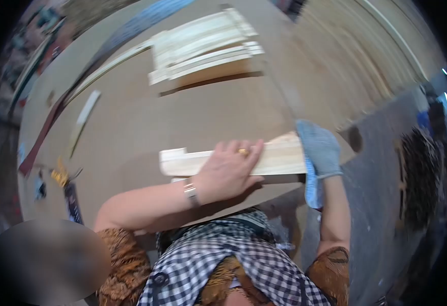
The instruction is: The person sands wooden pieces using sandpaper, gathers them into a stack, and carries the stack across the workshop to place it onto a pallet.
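Observation:
A pale wooden board (282, 158) lies crosswise on the table close to my body, with a notch at its left end. My left hand (228, 171), bare, lies across the board, fingers over its far edge and thumb along the near side. At the board's right end is my right hand (321, 148) in a grey-blue glove. It holds a strip of blue-backed sandpaper (311, 186) against that end; the glove hides most of its fingers. Part of another pale piece shows under the board's near edge.
Several pale boards (198, 46) are stacked farther back on the brown table (223, 112). A long blue and maroon abrasive strip (106, 53) curves along the left, near a narrow white-and-yellow stick (85, 122) and a yellow-handled tool (60, 173). Large wood sheets (356, 51) stand at right.

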### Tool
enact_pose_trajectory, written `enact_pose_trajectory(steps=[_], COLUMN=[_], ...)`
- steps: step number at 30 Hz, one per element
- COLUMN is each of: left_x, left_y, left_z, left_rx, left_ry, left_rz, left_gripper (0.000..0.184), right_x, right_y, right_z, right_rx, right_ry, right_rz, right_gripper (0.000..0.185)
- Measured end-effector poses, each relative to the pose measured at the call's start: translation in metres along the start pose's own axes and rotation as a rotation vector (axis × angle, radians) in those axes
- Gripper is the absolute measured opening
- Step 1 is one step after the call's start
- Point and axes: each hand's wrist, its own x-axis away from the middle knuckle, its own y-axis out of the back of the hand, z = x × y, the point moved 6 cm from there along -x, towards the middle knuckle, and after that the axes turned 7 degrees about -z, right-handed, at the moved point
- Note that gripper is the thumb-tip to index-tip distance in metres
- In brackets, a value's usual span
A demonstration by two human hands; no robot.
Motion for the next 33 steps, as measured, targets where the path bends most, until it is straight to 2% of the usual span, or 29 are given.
enact_pose_trajectory(steps=[1, 3, 6, 8, 10, 12, 15, 18, 21, 23, 26, 30, 33], left_x=[0.0, 0.002, 0.006, 0.007, 0.009, 0.011, 0.01, 0.008, 0.009, 0.011, 0.004, -0.023, -0.032], left_y=[-0.001, -0.003, 0.001, 0.002, 0.001, -0.003, 0.0, 0.01, 0.003, 0.012, 0.027, 0.029, 0.003], left_z=[0.001, 0.0, 0.0, -0.002, -0.001, 0.001, 0.0, -0.003, -0.007, -0.014, -0.023, -0.005, 0.005], left_rx=[0.028, 0.019, -0.006, -0.013, -0.034, -0.049, -0.046, -0.096, -0.086, -0.094, 0.034, 0.307, 0.228], left_ry=[0.016, 0.011, 0.028, 0.022, 0.019, 0.01, 0.006, -0.084, -0.098, -0.184, -0.198, 0.044, 0.103], left_rz=[0.026, 0.014, -0.021, -0.06, -0.076, -0.103, -0.101, -0.239, -0.084, -0.203, 0.017, 0.186, 0.077], left_gripper=[0.073, 0.075, 0.074, 0.074, 0.074, 0.075, 0.075, 0.07, 0.061, 0.046, 0.033, 0.021, 0.023], right_x=[-0.006, -0.015, -0.014, -0.003, 0.034, 0.074, 0.11, 0.135, 0.137, 0.131, 0.13, 0.13, 0.121], right_y=[-0.001, 0.016, 0.01, 0.0, 0.005, 0.009, 0.038, 0.031, 0.043, 0.05, 0.054, 0.054, 0.053], right_z=[0.001, 0.02, 0.02, 0.004, -0.001, -0.004, 0.01, -0.025, -0.018, -0.013, -0.018, -0.029, -0.026], right_rx=[0.032, -0.156, -0.22, -0.422, -0.507, -0.394, -0.37, -0.447, -0.566, -0.362, -0.394, -0.486, -0.527], right_ry=[0.055, 0.168, 0.242, 0.034, -0.198, -0.18, -0.431, -0.513, -0.686, -0.575, -0.502, -0.487, -0.452], right_rz=[-0.059, -0.149, -0.206, -0.073, -0.047, -0.039, 0.084, -0.243, -0.242, -0.196, -0.322, -0.415, -0.379], right_gripper=[0.03, 0.03, 0.03, 0.032, 0.038, 0.041, 0.044, 0.043, 0.04, 0.039, 0.039, 0.037, 0.036])
